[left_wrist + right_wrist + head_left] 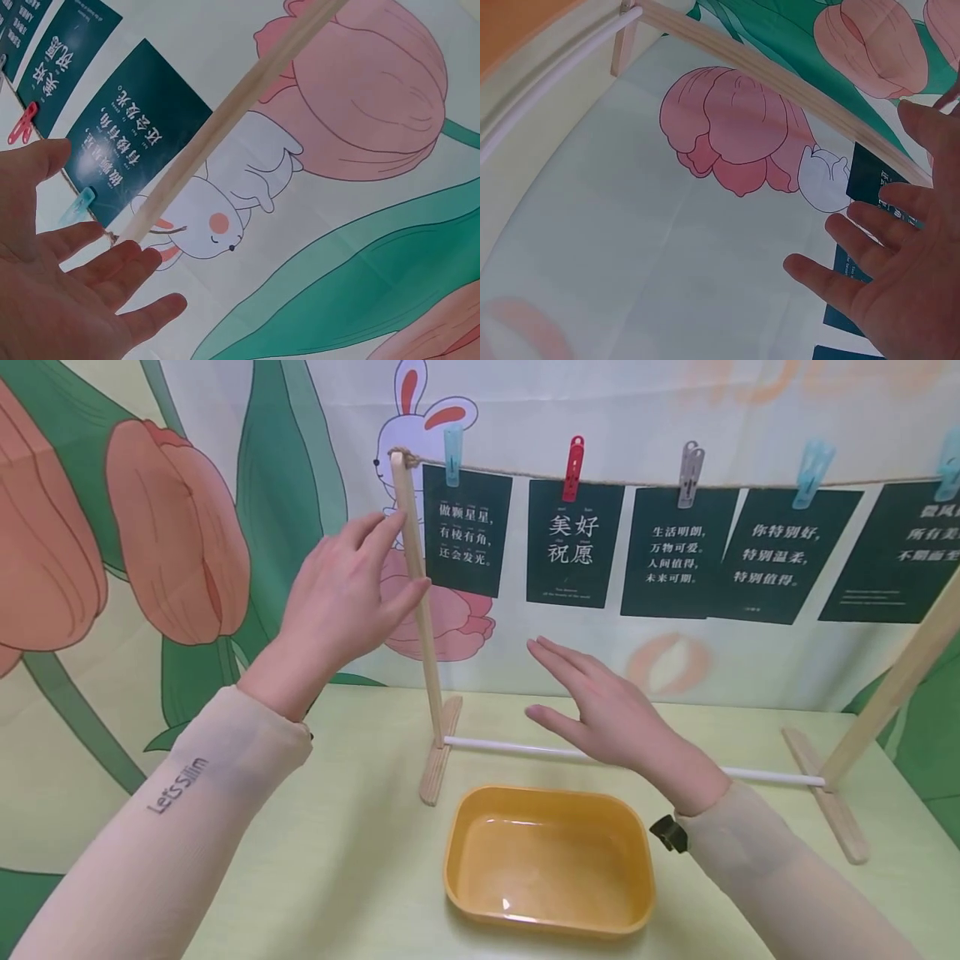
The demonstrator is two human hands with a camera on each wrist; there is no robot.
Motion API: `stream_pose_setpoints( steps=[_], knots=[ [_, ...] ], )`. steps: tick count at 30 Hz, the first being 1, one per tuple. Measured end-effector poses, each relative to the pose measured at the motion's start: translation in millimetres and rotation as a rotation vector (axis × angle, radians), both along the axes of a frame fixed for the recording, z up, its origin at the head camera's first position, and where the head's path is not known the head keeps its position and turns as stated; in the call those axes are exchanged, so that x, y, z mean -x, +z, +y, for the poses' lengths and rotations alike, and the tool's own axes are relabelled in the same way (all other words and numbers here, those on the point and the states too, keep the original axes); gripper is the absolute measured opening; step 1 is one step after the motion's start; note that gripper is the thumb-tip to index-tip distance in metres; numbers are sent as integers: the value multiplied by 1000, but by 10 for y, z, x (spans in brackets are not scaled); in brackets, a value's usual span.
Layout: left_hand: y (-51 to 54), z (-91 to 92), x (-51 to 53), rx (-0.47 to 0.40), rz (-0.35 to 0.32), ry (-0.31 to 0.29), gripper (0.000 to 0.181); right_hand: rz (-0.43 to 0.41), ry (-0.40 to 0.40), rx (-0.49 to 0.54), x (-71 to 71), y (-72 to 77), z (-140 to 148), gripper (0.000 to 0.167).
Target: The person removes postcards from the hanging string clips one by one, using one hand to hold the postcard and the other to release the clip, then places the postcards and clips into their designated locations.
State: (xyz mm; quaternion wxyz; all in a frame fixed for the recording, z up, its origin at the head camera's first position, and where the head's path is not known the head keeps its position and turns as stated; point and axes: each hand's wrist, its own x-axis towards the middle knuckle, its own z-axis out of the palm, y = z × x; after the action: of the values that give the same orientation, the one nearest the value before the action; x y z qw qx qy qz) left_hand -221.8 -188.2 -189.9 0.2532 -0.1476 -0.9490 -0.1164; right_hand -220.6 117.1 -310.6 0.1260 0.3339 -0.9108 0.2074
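Left hand (341, 589): raised at the upper part of the left wooden post (427, 652), fingers extended and relaxed, gripping nothing; contact with the post cannot be confirmed. Right hand (603, 706): held in the air beyond the yellow tray (551, 860), below the cards, fingers extended, gripping nothing.

Twine (521, 475) is tied at the top of the left post and runs right. Five dark green cards with white Chinese text hang from it, each under a clothespin. From left: first card (467, 535), light blue clothespin (453, 456); second card, red clothespin (573, 468); third card, grey clothespin (690, 477); fourth card, light blue; fifth card, light blue, cut off at the right edge of the head view. The third and fourth cards meet at their edges.

A white rod (510, 747) joins the left post to the right wooden post (892, 683) low down. The tray sits on the near side of the table (337, 827).
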Motion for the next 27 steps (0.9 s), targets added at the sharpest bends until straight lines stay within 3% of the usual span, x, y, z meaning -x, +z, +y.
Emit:
stream_pose_setpoints(
  steps=[10, 19, 27],
  knots=[
    [155, 107, 32, 37, 18, -33, 72, -56, -11, 51, 79, 70, -164, 82],
    [320, 199, 83, 97, 26, -20, 74, -97, 32, 121, 197, 98, -283, 81],
    [449, 274, 122, 133, 64, -33, 72, -181, 69, 212, 274, 142, -368, 80]
  ],
)
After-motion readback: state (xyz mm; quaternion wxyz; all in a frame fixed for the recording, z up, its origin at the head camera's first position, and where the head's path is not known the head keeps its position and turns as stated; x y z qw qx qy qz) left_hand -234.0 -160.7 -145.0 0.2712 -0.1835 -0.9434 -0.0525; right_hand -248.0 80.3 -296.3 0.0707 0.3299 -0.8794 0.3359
